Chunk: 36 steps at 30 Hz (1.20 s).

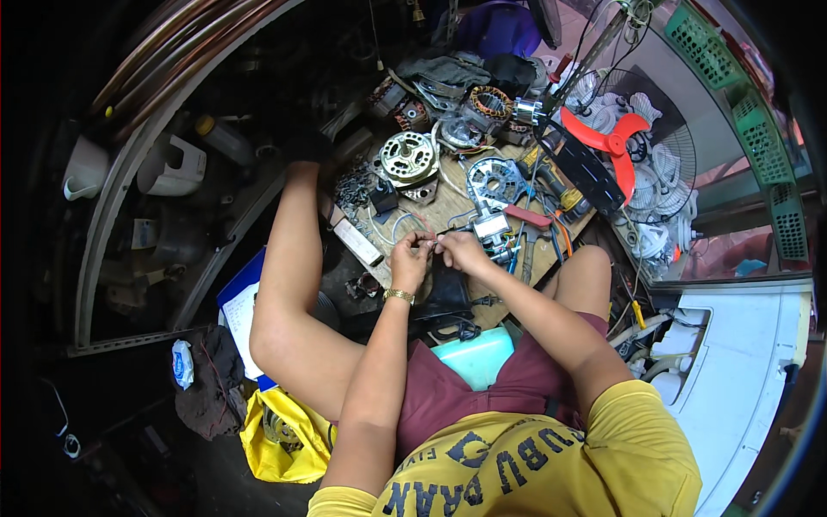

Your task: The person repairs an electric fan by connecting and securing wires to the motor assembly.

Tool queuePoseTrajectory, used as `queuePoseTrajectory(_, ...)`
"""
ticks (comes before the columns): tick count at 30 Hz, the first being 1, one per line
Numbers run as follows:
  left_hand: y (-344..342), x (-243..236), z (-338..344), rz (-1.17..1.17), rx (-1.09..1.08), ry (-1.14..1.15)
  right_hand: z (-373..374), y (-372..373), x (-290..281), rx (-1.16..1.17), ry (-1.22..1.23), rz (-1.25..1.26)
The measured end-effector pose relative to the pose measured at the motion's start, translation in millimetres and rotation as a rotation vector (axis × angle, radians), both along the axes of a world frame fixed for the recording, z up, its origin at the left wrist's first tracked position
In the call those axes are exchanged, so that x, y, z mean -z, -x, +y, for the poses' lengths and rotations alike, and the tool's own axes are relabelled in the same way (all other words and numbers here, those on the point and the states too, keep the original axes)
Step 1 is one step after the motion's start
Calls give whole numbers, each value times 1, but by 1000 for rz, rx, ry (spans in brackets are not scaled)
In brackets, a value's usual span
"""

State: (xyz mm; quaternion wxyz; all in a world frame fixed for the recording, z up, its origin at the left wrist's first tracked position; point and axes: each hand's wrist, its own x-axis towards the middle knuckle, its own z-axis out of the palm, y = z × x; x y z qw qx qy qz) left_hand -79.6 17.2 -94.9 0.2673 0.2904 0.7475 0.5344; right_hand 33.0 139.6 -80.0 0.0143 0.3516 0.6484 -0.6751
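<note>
My left hand (410, 259), below a gold watch, is closed, pinching thin pinkish wires (431, 234) at the centre of the view. My right hand (460, 252) is closed beside it, its fingertips gripping the same wires. The exact ends of the wires are too small to make out. Just right of my hands lie a small silver motor (493, 226) and a red-handled tool (526, 215). Behind them, on the wooden board (543, 257), are a round motor housing (408, 158) and a blue-grey stator plate (495, 181).
A red fan blade (607, 142) and white fan parts (665, 194) are at the right. A white panel (732, 379) stands beside my right arm. A yellow bag (276, 452) lies at lower left. Copper tubing (164, 52) and a metal frame (138, 189) fill the left.
</note>
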Motion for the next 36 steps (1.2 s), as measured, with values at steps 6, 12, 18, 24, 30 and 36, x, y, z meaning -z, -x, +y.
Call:
queuePoseTrajectory(6,-3,1,4,-9,-2,-56,-7,-4,-3,-37,-980,204)
queuePoseTrajectory(12,-2,7,9,10,-34,-77,-7,2,0,-10,-560,113)
queuePoseTrajectory(18,3,9,-1,-2,-54,-78,-14,0,-9,-14,-671,87)
queuePoseTrajectory(24,-6,2,12,-116,-18,-57,11,-2,2,144,487,40)
queuePoseTrajectory(30,4,1,0,-9,-37,-5,-4,-3,-29,-41,-910,202)
queuePoseTrajectory(36,3,1,4,-196,-34,-116,9,0,-23,-203,-1390,414)
